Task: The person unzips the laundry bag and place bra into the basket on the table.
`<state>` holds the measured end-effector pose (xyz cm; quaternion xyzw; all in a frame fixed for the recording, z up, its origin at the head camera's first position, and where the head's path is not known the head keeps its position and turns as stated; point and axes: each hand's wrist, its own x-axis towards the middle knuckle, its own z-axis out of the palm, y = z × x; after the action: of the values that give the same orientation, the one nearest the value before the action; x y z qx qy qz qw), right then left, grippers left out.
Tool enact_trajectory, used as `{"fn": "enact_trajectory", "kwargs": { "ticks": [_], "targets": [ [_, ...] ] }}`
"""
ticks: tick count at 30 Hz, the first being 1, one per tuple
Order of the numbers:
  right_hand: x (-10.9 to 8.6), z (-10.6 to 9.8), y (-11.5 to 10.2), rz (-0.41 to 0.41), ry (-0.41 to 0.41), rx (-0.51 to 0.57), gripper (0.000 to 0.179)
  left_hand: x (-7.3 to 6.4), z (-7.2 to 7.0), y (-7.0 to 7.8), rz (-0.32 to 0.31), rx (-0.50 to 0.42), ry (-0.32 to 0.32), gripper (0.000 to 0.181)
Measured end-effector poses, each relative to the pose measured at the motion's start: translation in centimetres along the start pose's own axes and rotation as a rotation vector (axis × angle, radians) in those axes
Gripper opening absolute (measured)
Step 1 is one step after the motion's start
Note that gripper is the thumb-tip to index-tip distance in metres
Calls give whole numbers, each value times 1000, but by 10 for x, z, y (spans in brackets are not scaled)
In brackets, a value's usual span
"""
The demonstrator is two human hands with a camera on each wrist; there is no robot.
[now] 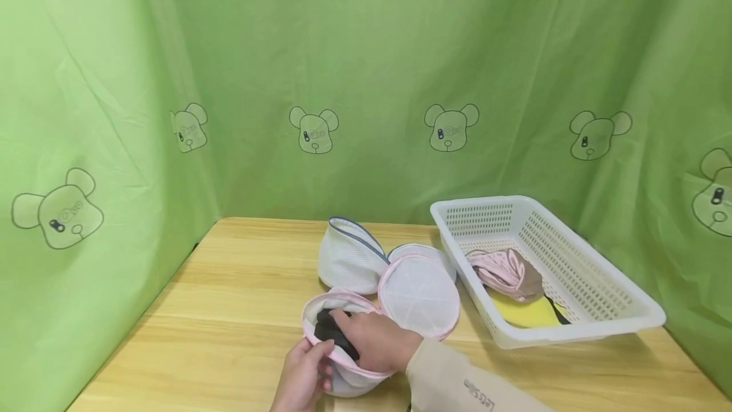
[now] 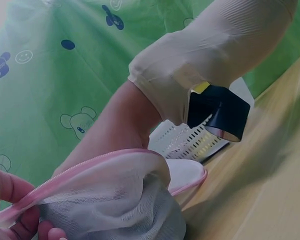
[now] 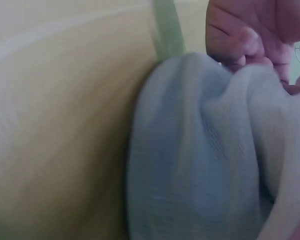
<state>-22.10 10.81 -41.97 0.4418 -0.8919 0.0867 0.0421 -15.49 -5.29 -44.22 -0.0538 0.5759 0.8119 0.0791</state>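
Note:
A white mesh laundry bag [image 1: 350,381] with a pink zip edge stands near the front of the table, its round lid [image 1: 420,294] folded back to the right. My left hand [image 1: 303,370] pinches the bag's rim on the left side; in the left wrist view, thumb and fingers [image 2: 29,222] hold the pink zip edge. Reaching in from the right, my right hand [image 1: 377,339] holds a black cloth item [image 1: 333,332] inside the bag's mouth. Some of its fingers are hidden by the bag. The right wrist view shows the bag's mesh side [image 3: 190,150] up close, blurred.
Behind it stands another mesh bag [image 1: 349,262] with dark blue trim, its lid partly covered by the pink-edged one. At the right, a white plastic basket [image 1: 577,266] holds a pink garment [image 1: 506,272] and a yellow item [image 1: 523,311]. Green curtains [image 1: 377,49] surround the table.

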Motion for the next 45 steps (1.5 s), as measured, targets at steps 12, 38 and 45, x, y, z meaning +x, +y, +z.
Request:
{"fn": "enact_trajectory", "kwargs": {
  "ticks": [12,38,45],
  "targets": [
    [1,3,13,87,105,29,47,-1,-1,1,10,47,12,11],
    [2,-16,21,148,203,120,42,6,-1,-1,36,56,69,12],
    [0,-17,24,176,225,146,46,5,-2,-1,33,46,95,14]
  ]
}}
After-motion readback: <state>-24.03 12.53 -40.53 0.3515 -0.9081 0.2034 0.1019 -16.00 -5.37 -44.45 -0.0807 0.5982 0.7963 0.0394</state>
